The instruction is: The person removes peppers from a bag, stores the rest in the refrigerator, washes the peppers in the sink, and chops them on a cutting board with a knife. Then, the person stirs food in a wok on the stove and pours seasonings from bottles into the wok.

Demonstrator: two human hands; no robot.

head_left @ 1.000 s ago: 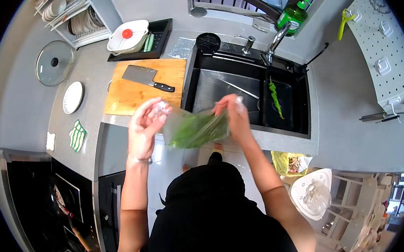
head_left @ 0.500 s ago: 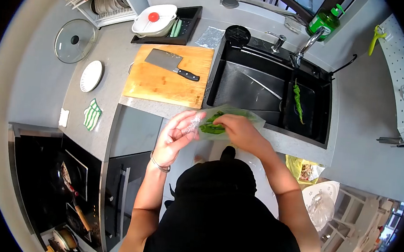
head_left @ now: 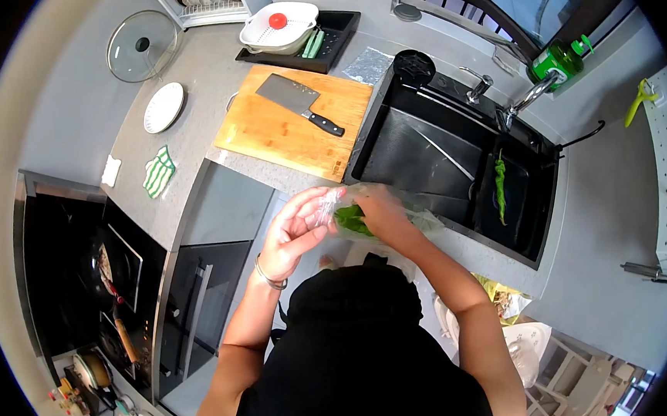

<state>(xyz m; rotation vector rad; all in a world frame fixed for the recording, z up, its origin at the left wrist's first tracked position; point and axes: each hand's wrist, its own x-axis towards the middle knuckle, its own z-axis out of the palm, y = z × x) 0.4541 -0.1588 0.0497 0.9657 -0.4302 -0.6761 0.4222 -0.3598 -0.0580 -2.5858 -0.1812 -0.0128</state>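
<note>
A clear plastic bag (head_left: 424, 221) with green peppers (head_left: 353, 219) in it hangs in front of the counter edge. My left hand (head_left: 298, 225) grips its bunched mouth. Reaching into the bag, my right hand (head_left: 383, 214) has its fingers at the peppers; its fingertips are hidden. Beyond the hands, a cleaver (head_left: 289, 95) lies on the wooden cutting board (head_left: 277, 131). A long green pepper (head_left: 499, 189) rests in the small right basin of the black sink (head_left: 421, 168).
At the left are a white dish (head_left: 163, 108), a striped cloth (head_left: 159, 173), a glass lid (head_left: 143, 46) and a wok (head_left: 101, 269) on the stove. A colander (head_left: 280, 26) stands behind the board, near the faucet (head_left: 531, 98) and soap bottle (head_left: 558, 63).
My right hand has moved from the bag's outer side into it, among the peppers. The view has shifted, so the counter and sink appear farther right and turned.
</note>
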